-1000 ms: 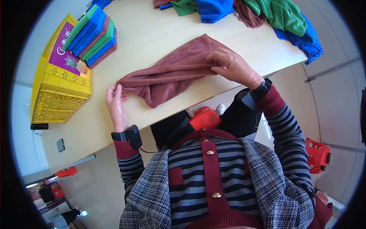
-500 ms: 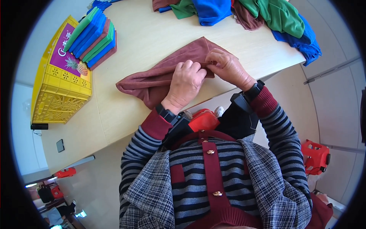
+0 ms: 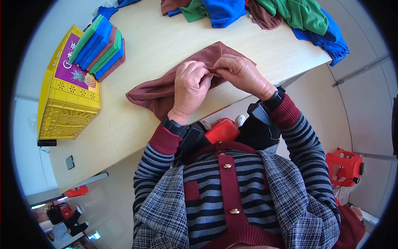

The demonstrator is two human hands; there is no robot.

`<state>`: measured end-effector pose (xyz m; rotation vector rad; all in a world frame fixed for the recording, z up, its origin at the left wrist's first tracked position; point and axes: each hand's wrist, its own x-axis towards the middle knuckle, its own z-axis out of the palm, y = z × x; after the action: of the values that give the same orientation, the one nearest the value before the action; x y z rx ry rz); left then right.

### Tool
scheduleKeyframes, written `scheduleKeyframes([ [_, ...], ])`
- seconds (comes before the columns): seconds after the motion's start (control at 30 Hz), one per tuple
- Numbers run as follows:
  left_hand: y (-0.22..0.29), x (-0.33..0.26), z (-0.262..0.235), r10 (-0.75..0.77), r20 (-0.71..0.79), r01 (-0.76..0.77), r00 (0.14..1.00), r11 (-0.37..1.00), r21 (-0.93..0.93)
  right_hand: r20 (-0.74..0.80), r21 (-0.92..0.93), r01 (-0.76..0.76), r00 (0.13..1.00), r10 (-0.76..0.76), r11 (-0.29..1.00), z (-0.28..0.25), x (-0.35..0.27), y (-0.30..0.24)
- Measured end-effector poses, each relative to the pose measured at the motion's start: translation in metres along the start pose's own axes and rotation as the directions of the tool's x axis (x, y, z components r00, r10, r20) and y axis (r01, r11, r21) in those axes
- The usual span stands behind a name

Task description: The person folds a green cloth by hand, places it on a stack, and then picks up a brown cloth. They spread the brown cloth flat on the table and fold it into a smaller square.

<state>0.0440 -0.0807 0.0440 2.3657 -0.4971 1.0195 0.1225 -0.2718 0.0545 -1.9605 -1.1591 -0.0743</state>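
Note:
A reddish-brown cloth [image 3: 155, 91] lies partly folded on the pale table near its front edge. My left hand [image 3: 190, 88] is closed on the cloth's near edge, fingers curled with the knuckles up. Just to its right, my right hand [image 3: 241, 74] pinches the same edge between thumb and forefinger. Between the two hands a short stretch of the edge is lifted off the table. The far corner of the cloth spreads flat beyond my fingers, and its left end lies in loose folds.
A yellow plastic crate [image 3: 68, 110] stands at the left, beside a stack of folded cloths [image 3: 101, 47] in green, blue and brown. Loose cloths [image 3: 226, 12] lie heaped along the far side. A small dark flat object [image 3: 70, 162] rests near the table's left end; a red stool [image 3: 344, 167] stands at right.
Both hands have shifted slightly left along the cloth's edge, still gripping it. The left hand has turned more upright. The view has tilted a little.

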Motion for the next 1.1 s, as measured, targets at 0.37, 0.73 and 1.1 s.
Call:
scheduleKeyframes([
  [0.37,-0.002,-0.004,0.0,-0.121,0.009,0.121,0.993,0.984,-0.128,-0.004,0.059,-0.035,0.999,0.036,0.998,0.004,0.0,-0.02],
  [0.73,-0.043,-0.027,-0.088,-0.031,0.176,0.013,0.984,0.995,0.102,-0.182,0.006,-0.065,0.981,0.065,0.998,-0.02,0.006,-0.011],
  [1.1,-0.068,-0.039,-0.196,-0.501,0.276,0.534,0.82,0.844,-0.056,-0.307,0.264,-0.005,0.947,0.089,0.965,-0.091,0.038,-0.021],
])
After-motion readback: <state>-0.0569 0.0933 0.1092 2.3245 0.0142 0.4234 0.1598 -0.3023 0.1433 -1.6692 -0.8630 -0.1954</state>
